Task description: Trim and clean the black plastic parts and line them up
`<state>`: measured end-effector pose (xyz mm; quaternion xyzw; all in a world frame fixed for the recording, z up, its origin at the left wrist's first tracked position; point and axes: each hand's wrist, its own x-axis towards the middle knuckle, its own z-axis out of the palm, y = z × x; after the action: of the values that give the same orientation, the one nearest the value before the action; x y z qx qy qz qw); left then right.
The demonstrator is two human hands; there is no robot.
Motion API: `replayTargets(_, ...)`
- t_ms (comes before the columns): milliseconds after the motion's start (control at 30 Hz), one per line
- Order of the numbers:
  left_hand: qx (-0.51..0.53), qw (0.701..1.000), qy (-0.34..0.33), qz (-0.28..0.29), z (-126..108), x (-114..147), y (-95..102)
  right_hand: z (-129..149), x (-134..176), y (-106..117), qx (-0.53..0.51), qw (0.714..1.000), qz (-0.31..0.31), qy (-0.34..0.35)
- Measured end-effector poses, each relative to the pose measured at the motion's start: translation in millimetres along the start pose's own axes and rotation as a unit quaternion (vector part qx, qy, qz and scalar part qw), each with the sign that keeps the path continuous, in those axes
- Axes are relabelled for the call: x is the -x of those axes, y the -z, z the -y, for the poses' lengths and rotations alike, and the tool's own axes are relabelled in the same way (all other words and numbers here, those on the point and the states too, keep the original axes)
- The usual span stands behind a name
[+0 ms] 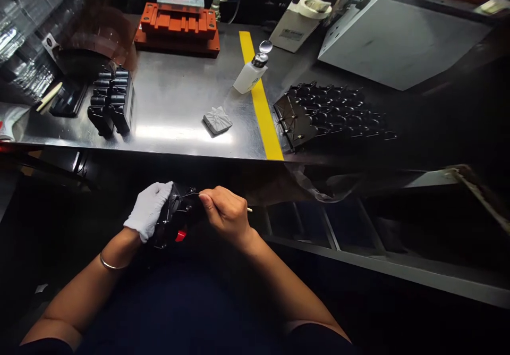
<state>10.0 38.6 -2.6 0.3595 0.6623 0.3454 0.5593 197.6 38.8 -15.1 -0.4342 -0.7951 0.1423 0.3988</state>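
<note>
My left hand (149,209), in a white glove with a bracelet at the wrist, is closed around a black plastic part (169,217) held below the bench edge. Thin metal pins or wires show on the part's face, and a red spot (180,235) shows beside its lower end. My bare right hand (227,214) pinches a thin stick-like tool (249,210). Its pale rear end pokes out behind the fist, and a fine tip reaches left to the black part. Whether the tip touches the part, I cannot tell.
On the metal bench (171,89) stand stacked black parts (111,100), a folded grey cloth (217,120) and a white pump bottle (250,76). Right of the yellow tape (263,116) lie more black parts (330,110) and a grey metal box (398,41). An orange fixture (178,25) sits behind.
</note>
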Motion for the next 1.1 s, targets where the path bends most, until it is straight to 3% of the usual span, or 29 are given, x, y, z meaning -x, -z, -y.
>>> replayTargets(200, 0.013, 1.0, 0.019, -0.003, 3.4, 0.5, -2.0, 1.0, -0.1, -2.2, 0.053, 0.998, 0.0, 0.015)
replayTargets(500, -0.019, 1.0, 0.018, -0.007, 0.0, 1.4, -2.6, 1.3, -0.4, -2.9, 0.042, 0.999, -0.025, 0.014)
replayTargets(867, -0.006, 1.0, 0.018, -0.007, -1.6, 2.8, -3.6, 0.7, 0.1, -2.9, 0.076, 0.997, -0.013, 0.015)
replayTargets(1000, 0.009, 1.0, 0.02, -0.011, -1.3, 4.3, -3.7, 1.7, 2.0, -5.0, 0.036, 0.999, 0.003, 0.003)
replayTargets(1100, 0.027, 0.999, 0.019, -0.008, 0.5, 5.2, -3.8, 2.1, 0.3, -0.7, -0.084, 0.994, 0.064, -0.018)
